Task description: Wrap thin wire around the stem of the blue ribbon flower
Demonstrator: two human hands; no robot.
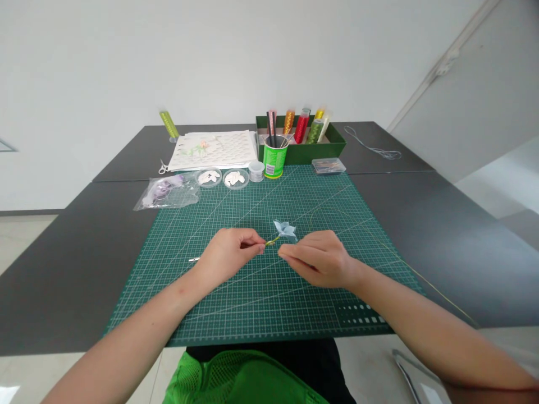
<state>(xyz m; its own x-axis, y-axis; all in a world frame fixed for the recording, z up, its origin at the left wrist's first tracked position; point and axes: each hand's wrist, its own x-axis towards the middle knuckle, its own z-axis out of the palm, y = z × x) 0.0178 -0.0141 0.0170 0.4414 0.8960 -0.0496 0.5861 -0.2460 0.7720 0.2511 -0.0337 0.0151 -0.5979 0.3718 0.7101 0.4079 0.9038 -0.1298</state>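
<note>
My left hand (229, 252) pinches the yellow-green stem of a small pale blue flower (284, 229) just above the green cutting mat (210, 292). My right hand (320, 259) is closed in a pinch next to the stem's other side, holding a thin yellowish thread (404, 264) that runs off to the right over the mat. Both hands sit near the mat's middle, fingertips almost touching.
At the mat's far edge stand a green can (274, 160) with tools, a small jar (256, 170), two dishes of white petals (222, 178), a plastic bag (168, 192) and a clear case (328, 165). A green box (332, 147) of thread spools, patterned paper (214, 148), scissors (163, 167) and a cord (374, 148) lie behind.
</note>
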